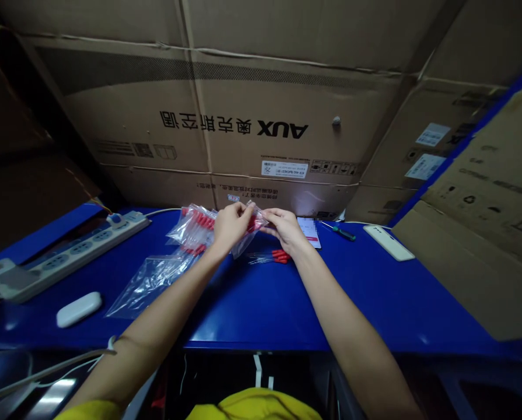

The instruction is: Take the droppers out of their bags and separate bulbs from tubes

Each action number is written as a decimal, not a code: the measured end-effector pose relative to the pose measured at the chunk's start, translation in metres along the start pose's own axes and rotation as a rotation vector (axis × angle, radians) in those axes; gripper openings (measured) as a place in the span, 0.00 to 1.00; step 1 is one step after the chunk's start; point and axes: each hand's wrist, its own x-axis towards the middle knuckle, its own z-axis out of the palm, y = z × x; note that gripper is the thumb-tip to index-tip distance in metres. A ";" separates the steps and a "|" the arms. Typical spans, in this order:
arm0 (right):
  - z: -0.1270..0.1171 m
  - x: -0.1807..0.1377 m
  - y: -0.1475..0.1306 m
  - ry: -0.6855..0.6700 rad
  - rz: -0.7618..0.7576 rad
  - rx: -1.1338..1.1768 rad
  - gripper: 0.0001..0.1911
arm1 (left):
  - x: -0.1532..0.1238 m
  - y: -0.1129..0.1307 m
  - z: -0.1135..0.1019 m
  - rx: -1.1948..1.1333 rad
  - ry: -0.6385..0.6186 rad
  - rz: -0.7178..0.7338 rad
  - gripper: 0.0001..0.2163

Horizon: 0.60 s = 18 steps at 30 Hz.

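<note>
Both hands pinch the top edge of a small clear plastic bag [242, 244] with red-ended items inside. My left hand [231, 224] is closed on its left side, and my right hand [285, 227] is closed on its right corner. Below my right hand lie several thin clear pieces with red ends [279, 256], loose on the table; their exact kind is unclear. Left of my left hand sits a pile of filled clear bags [195, 221] with similar red ends. Nearer to me, a flat clear plastic bag [149, 283] lies partly behind my left forearm.
A white power strip [75, 251] and a white case [79, 309] are on the left of the blue table [252, 315]. To the right lie a green-handled screwdriver [343, 233], a pale phone-like slab [387, 242] and a printed card [309, 230]. Cardboard walls [235, 87] enclose the back and right.
</note>
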 end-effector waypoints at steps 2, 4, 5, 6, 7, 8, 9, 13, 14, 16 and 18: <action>-0.007 -0.010 0.000 -0.042 0.008 0.106 0.10 | -0.008 0.003 -0.002 0.028 -0.033 0.005 0.24; -0.010 -0.018 0.004 -0.053 0.011 0.131 0.15 | -0.015 0.004 -0.004 0.076 -0.063 0.022 0.23; -0.010 -0.020 0.007 -0.046 0.014 0.136 0.16 | -0.017 0.004 -0.005 0.101 -0.075 0.040 0.22; -0.009 -0.023 0.010 -0.036 0.019 0.139 0.17 | -0.019 0.004 -0.006 0.124 -0.083 0.061 0.20; -0.008 -0.024 0.013 -0.029 0.024 0.136 0.18 | -0.020 0.004 -0.006 0.144 -0.086 0.080 0.20; -0.006 -0.025 0.016 -0.028 0.024 0.128 0.19 | -0.022 0.004 -0.007 0.160 -0.085 0.095 0.19; -0.005 -0.027 0.019 -0.032 0.019 0.113 0.21 | -0.023 0.004 -0.007 0.175 -0.082 0.106 0.19; 0.000 -0.031 0.023 -0.061 -0.041 0.042 0.26 | -0.026 0.003 -0.009 0.203 -0.084 0.123 0.17; 0.001 -0.032 0.023 -0.060 -0.049 0.031 0.27 | -0.026 0.002 -0.009 0.190 -0.102 0.132 0.16; 0.000 -0.033 0.023 -0.052 -0.047 0.025 0.27 | -0.025 -0.002 -0.009 0.139 -0.150 0.149 0.15; -0.001 -0.033 0.023 -0.047 -0.028 0.040 0.27 | -0.023 -0.007 -0.007 0.066 -0.199 0.163 0.15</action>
